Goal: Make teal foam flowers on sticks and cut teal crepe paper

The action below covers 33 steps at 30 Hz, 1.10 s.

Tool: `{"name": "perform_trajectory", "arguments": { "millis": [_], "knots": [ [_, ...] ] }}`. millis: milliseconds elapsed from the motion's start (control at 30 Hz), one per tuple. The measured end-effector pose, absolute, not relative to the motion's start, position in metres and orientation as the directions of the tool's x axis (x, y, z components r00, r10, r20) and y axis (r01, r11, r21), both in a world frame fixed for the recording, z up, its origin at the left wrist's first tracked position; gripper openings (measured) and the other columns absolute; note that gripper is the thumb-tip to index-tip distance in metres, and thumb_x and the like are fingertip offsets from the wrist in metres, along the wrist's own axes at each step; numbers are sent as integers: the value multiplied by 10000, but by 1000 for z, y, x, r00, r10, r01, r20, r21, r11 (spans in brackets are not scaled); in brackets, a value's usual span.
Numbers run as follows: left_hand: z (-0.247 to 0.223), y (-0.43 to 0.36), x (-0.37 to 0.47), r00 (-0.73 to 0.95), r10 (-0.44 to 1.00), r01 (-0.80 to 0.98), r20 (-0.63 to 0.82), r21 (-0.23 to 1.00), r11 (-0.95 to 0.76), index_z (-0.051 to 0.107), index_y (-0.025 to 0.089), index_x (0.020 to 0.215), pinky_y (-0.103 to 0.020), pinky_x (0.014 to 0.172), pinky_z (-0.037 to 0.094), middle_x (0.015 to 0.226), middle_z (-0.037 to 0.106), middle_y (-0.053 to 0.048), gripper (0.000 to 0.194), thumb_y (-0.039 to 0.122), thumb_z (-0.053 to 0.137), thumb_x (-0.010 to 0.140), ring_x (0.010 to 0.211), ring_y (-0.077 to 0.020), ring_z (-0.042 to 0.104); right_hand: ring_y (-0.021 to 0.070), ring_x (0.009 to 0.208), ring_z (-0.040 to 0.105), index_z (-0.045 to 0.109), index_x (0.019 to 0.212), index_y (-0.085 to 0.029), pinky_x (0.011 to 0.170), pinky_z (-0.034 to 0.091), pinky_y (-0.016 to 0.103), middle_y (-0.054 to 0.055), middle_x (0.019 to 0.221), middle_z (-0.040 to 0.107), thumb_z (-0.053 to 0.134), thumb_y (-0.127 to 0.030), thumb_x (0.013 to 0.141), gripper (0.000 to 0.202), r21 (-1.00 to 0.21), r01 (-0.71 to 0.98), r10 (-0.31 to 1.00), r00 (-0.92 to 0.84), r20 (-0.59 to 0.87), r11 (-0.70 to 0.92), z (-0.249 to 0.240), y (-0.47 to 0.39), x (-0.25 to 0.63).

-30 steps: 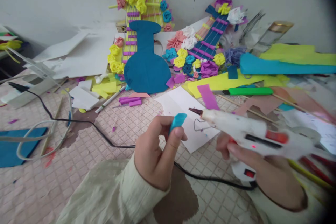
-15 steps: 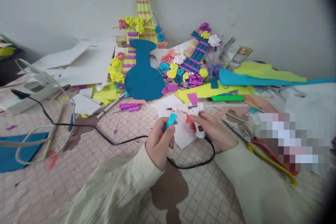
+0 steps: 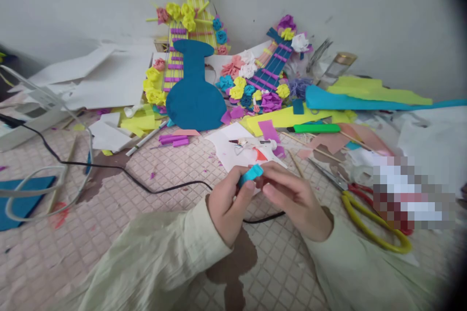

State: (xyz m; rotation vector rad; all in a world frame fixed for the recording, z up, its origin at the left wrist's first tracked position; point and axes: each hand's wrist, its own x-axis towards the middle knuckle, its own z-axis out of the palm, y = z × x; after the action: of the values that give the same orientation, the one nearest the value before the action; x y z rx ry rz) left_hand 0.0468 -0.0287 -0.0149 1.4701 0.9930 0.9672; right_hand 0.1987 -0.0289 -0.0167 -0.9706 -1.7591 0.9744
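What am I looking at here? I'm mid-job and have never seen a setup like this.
There is no machine: these are one person's bare hands, seen by a camera worn on their head, looking forward and down. The left hand pinches a small bright-blue piece; the right hand is close beside it, though whether it touches is unclear. Just beyond, a glue gun rests on a white sheet. Behind stands a dark-blue guitar-shaped cutout, near paper flowers. Scissors lie to the right.
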Motion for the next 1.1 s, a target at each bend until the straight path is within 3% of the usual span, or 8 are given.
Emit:
{"name": "perform_trajectory", "arguments": {
  "millis": [267, 467, 700, 867, 1100],
  "knots": [
    [-13, -30, 50, 312, 946, 42, 81, 994, -99, 459, 174, 712, -268, 596, 313, 589, 403, 27, 264, 305, 298, 876, 580, -116, 396, 153, 816, 521, 564, 1098, -248, 717, 456, 326, 44, 914, 529, 478, -160, 813, 310, -911, 181, 911, -266, 317, 370, -21, -38, 197],
    [-12, -30, 50, 322, 943, 82, 85, 990, -118, 437, 178, 676, -258, 572, 316, 583, 400, 28, 271, 296, 293, 873, 563, -112, 391, 144, 756, 523, 549, 1128, -236, 695, 471, 331, 51, 932, 537, 472, -144, 799, 350, -871, 246, 893, -273, 358, 424, -19, -42, 195],
    [-14, -23, 46, 347, 925, 157, 153, 963, -218, 398, 182, 597, -245, 524, 305, 532, 408, 38, 289, 299, 331, 853, 512, -102, 383, 174, 842, 527, 539, 1136, -247, 711, 484, 335, 52, 943, 530, 478, -94, 765, 406, -781, 358, 856, -293, 426, 511, -18, -47, 189],
    [-15, -24, 46, 330, 937, 203, 119, 960, -193, 478, 170, 677, -250, 550, 334, 570, 461, 23, 277, 307, 324, 863, 549, -111, 436, 167, 887, 515, 532, 1139, -243, 744, 470, 314, 48, 974, 503, 476, -64, 761, 422, -751, 417, 859, -269, 436, 512, -19, -46, 189],
    [-18, -26, 47, 346, 937, 132, 54, 986, -106, 527, 166, 833, -252, 555, 347, 572, 446, 25, 229, 306, 347, 853, 557, -121, 444, 170, 895, 498, 528, 1134, -238, 759, 455, 324, 57, 993, 473, 472, -65, 769, 407, -735, 451, 862, -269, 430, 507, -21, -44, 190]
  ]
}}
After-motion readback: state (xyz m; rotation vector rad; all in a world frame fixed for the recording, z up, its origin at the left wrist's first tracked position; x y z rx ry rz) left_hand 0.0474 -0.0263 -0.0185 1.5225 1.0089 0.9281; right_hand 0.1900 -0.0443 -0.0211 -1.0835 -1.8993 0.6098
